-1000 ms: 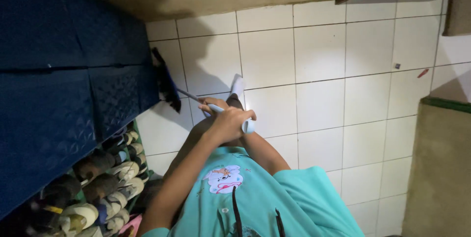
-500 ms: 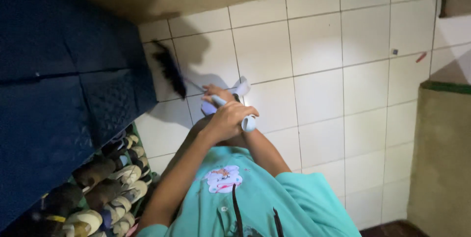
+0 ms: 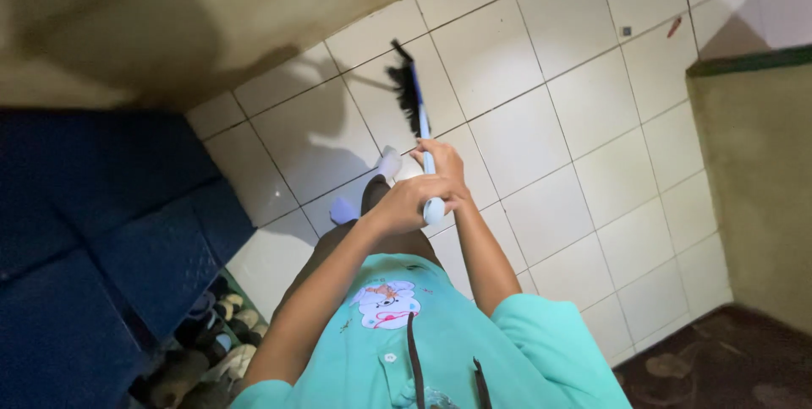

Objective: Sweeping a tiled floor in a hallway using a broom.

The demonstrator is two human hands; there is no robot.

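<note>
The broom runs away from you in a straight line: its pale blue handle passes through both of your hands, and its dark bristle head rests on the floor well beyond your fingers, up and slightly left of them. Your left hand is clamped around the rounded end of the handle, nearest your body. Your right hand is wrapped around the handle just ahead of it, the two hands touching.

Beyond the bristles a dull yellow wall closes the floor off, with your shadow falling across it. To the left of your hands stands a dark blue crate-like block, and below it a pile of shoes sits close to your left elbow. To the right, open tile stretches out until it meets a low olive wall with a green top edge. Your white-socked foot stands just left of your right hand.

The floor is white square tile with dark grout lines, dimly lit.
</note>
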